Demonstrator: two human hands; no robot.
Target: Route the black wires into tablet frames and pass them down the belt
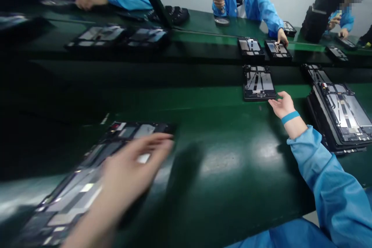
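Your right hand (283,105) has its grip released, fingertips just beside the near right corner of the opened tablet (258,83) on the table (221,155). Your left hand (130,174), blurred, lies flat and unclenched over a nearer tablet (69,193).

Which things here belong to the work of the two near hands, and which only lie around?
In work: left hand over the blurred near tablet; right hand, open, beside the corner of the far tablet.
Lying about: tablet stack at the right; co-worker's trays on the far side.
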